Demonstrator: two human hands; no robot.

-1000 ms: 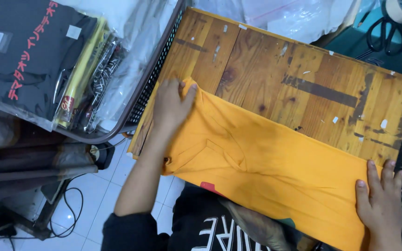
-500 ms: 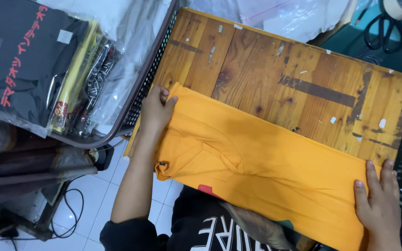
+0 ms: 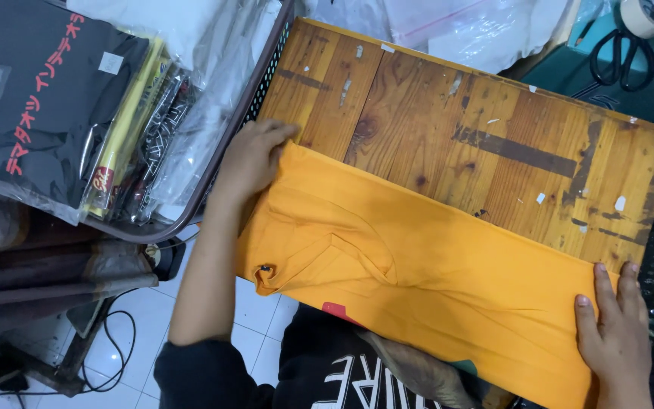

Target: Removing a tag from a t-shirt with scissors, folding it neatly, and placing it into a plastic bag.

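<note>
**Flattening an orange garment on a worn board**

Pressing down at both ends of a folded orange cotton garment (image 3: 418,295), spread along the near edge of a scuffed rectangular wooden board (image 3: 478,144) and overhanging it toward the body. Left hand (image 3: 255,155) now flat and open-palmed at the garment's upper left corner, fingers reaching onto bare wood; half a second ago lower and further over the cloth, so shifted up toward the corner since. Right hand (image 3: 618,333) unchanged, spread open, fingers flat on the cloth's right end, grasping nothing. Fabric lying much as before.

Cloth soft and matte, creased in shallow diagonal folds, with a small dark spot near the bunched left edge. Board of knotty planks, streaked with dark tape residue and white paper scraps. Glossy clear plastic bags over a stack of folded black and yellow garments (image 3: 62,113) to the left, inside a dark-rimmed basket (image 3: 225,170). Black-handled scissors (image 3: 622,57) on a teal surface at top right, beside a roll of tape (image 3: 641,15) cut off by the frame.

Garment's lower right corner and right wrist cropped; kind of garment impossible to tell.
</note>
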